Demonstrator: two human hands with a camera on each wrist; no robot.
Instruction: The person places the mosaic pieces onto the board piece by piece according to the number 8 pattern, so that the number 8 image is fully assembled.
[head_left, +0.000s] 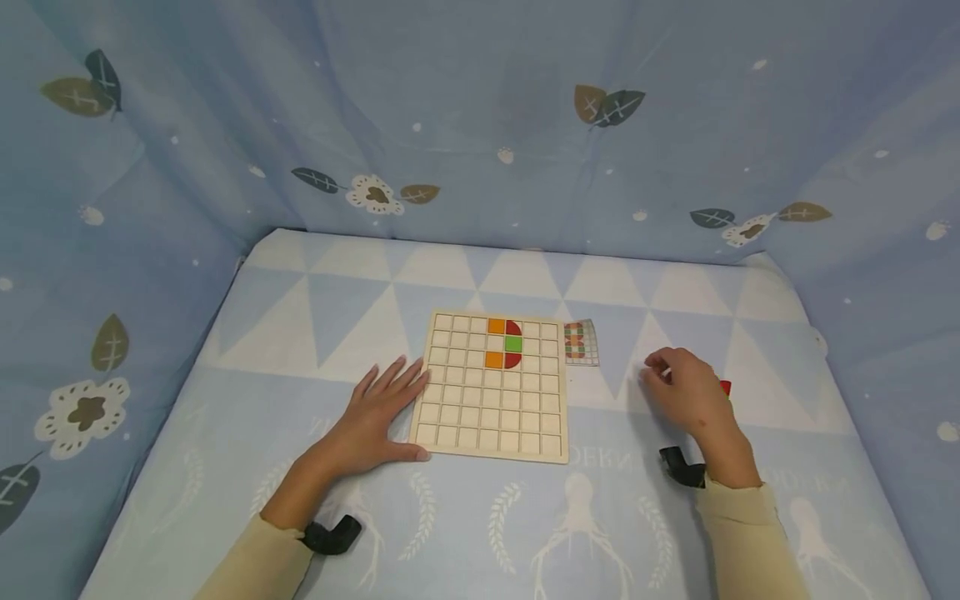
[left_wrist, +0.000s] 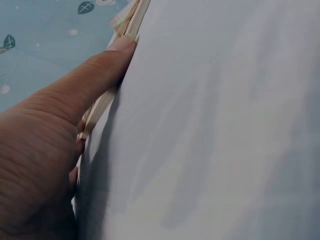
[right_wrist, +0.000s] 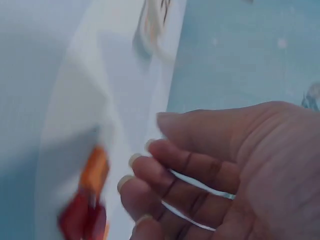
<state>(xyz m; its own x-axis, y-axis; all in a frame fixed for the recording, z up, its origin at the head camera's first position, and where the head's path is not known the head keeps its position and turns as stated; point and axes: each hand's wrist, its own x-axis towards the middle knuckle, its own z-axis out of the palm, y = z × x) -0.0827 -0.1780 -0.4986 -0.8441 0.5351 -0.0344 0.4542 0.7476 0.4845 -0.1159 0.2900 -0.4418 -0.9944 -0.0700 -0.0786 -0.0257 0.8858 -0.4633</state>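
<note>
A wooden grid board (head_left: pixel 470 396) lies on the table with orange squares (head_left: pixel 496 327), a green square (head_left: pixel 513 343) and red rounded-edge pieces (head_left: pixel 513 361) in its upper cells. Spread fingers of my left hand (head_left: pixel 371 425) touch the board's left edge, the thumb at its lower left corner. In the left wrist view that thumb (left_wrist: pixel 100 70) lies along the board's side. To the right of the board, my right hand (head_left: pixel 690 392) hovers with loosely bent fingers; nothing shows between them. Beside it are blurred orange (right_wrist: pixel 95 167) and red (right_wrist: pixel 75 217) pieces, mostly hidden in the head view.
A small printed pattern card (head_left: pixel 582 343) lies against the board's right edge. The table is covered by a blue and white patterned cloth (head_left: pixel 480 517). Blue curtains (head_left: pixel 480 100) enclose its far side and both flanks. Black wrist mounts (head_left: pixel 333 535) sit on both forearms.
</note>
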